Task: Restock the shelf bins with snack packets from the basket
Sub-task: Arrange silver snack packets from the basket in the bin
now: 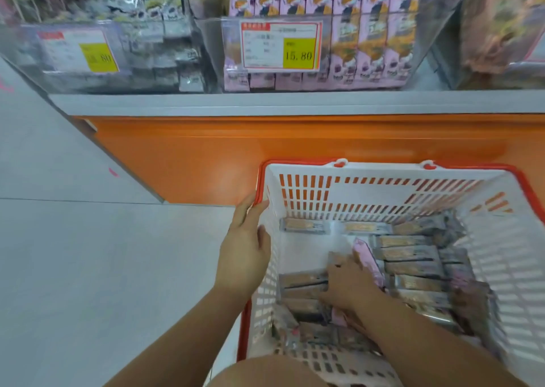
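A white basket with a red rim (383, 168) stands on the floor before the shelf, holding several grey and pink snack packets (410, 254). My left hand (246, 245) grips the basket's left rim, thumb inside. My right hand (349, 286) is down inside the basket, fingers closed around a pink packet (370, 261) and the grey ones beside it. Above, a clear bin (368, 47) holds upright pink packets, and a clear bin (118, 47) to its left holds dark grey packets.
An orange shelf base (265, 150) with a grey ledge (295, 103) runs across under the bins. Price tags (280, 46) hang on the bin fronts. Pale floor tiles (88, 254) lie to the left. A third bin (501, 27) sits at the far right.
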A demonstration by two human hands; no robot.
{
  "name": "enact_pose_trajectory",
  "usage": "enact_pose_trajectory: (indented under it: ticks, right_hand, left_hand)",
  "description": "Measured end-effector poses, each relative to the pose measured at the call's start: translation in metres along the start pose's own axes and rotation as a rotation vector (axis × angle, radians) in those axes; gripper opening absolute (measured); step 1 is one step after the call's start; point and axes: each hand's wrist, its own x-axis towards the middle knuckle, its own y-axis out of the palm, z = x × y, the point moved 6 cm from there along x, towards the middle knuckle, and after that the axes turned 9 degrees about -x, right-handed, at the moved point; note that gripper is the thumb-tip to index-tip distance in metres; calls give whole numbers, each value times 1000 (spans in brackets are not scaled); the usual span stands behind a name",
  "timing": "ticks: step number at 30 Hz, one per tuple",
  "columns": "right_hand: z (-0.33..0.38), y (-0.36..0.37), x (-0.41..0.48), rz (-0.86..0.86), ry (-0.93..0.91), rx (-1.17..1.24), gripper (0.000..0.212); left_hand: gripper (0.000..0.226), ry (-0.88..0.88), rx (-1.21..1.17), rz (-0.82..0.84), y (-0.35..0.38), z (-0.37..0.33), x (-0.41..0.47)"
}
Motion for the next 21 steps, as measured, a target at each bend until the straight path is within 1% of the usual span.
enact_pose_trajectory:
  ticks: [2, 7, 8, 9, 12, 13, 14, 18, 21]
  right_hand:
    - [0, 4, 5, 50, 15, -3, 71]
    - [1, 9, 2, 88, 39, 6, 80]
    - [1, 9, 0, 85, 39, 33, 77]
    - [1, 6, -2, 53, 37, 83, 68]
    - [-1, -19, -9, -156, 43, 292, 31]
    - [-1, -31, -13, -192, 47, 341, 26]
    - [0, -41, -17, -193, 49, 381, 25]
    - [3, -92, -34, -196, 19, 589, 36]
    - [8, -140, -57, -251, -64, 613, 57]
  left_hand:
    - [45, -5, -9, 8, 0, 0, -1]
    - [45, -23, -14, 29, -1, -1, -2]
    - [45, -28, -13, 29, -1, -1, -2]
    - [45, -30, -14, 30, -1, -1, -2]
    - [45, -27, -13, 31, 0, 0, -1]
    - [45, -25, -7, 28, 0, 0, -1]
    - [45, -28, -2, 27, 0, 1, 0]
    - [44, -27, 14, 49, 2, 4, -1]
    - [42, -26, 73, 112, 0, 4, -1]
